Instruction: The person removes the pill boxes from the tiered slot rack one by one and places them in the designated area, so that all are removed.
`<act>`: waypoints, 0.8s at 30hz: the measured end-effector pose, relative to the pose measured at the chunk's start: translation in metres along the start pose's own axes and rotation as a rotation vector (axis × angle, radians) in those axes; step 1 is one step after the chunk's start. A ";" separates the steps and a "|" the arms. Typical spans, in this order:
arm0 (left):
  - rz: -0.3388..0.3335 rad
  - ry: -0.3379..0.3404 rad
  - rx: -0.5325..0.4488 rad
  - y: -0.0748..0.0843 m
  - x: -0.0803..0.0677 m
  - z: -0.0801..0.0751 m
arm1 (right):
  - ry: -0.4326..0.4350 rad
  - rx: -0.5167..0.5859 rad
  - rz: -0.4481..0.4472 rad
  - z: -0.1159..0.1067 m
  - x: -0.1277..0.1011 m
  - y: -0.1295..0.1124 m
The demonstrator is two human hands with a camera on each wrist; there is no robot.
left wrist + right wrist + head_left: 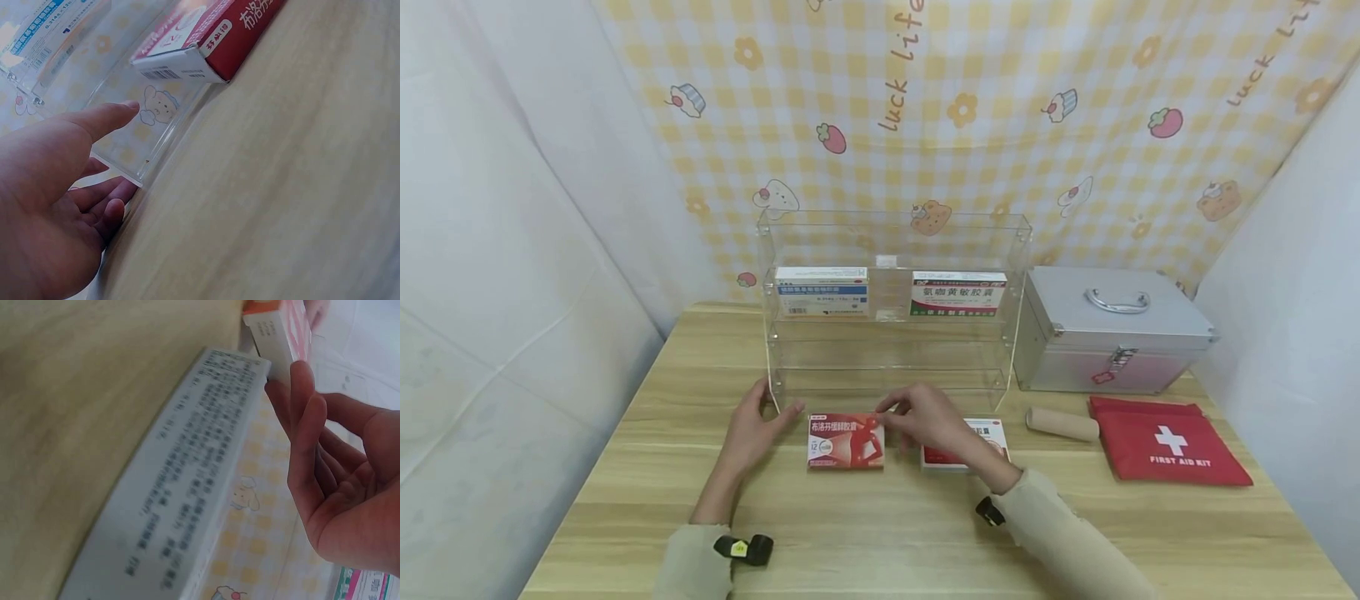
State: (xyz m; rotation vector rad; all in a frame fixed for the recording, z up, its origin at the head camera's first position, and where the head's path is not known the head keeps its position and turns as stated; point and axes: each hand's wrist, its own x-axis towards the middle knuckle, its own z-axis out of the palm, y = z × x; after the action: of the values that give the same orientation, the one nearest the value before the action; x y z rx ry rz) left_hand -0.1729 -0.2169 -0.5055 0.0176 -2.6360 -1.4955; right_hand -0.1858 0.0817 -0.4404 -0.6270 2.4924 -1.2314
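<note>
A red medicine box (846,442) with white lettering is in front of the clear acrylic shelf (891,382). At its upper right corner my right hand (934,417) pinches it between thumb and fingers; the right wrist view shows those fingertips against the box's white end (272,347). My left hand (751,435) is at the shelf's lower left corner, its thumb stretched forward and its fingers (94,200) against the outer side. A second, red and white medicine box (966,454) lies under my right wrist, partly hidden by it.
On an upper shelf tier stand a blue and white medicine box (822,293) and a green and white one (958,296). To the right are a silver case (1112,333), a beige bandage roll (1063,424) and a red first aid pouch (1172,446).
</note>
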 end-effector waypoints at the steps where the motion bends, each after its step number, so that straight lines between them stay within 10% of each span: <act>1: 0.000 0.000 -0.001 0.000 0.000 0.000 | 0.012 -0.024 -0.006 0.001 0.001 0.000; 24: -0.007 0.003 -0.009 -0.001 0.000 0.001 | 0.102 -0.213 -0.046 0.018 0.009 0.003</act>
State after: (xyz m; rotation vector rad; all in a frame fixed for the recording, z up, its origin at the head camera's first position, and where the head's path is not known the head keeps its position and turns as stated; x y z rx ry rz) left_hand -0.1735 -0.2162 -0.5066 0.0284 -2.6296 -1.5085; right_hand -0.1864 0.0667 -0.4544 -0.6919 2.7334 -1.0452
